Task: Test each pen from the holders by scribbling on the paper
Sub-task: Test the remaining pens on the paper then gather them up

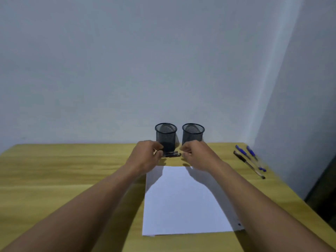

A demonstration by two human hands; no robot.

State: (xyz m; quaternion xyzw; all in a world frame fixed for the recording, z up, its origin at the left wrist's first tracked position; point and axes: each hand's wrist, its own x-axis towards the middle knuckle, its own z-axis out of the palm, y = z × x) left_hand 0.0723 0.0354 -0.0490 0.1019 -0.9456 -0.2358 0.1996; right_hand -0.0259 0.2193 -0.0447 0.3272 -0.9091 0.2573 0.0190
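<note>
Two black mesh pen holders stand side by side at the table's far edge, the left holder (pixel 166 136) and the right holder (pixel 193 132); both look empty. A dark pen (pixel 171 154) is held level in front of the left holder. My left hand (pixel 147 157) grips its left end and my right hand (pixel 197 154) pinches its right end. A white sheet of paper (pixel 183 202) lies below my hands, with a small blue mark near its lower right corner. Three pens (pixel 250 160) lie on the table at the right.
The yellow wooden table (pixel 54 170) stands against a pale wall in a corner. A dark object (pixel 325 195) stands beside the table's right edge.
</note>
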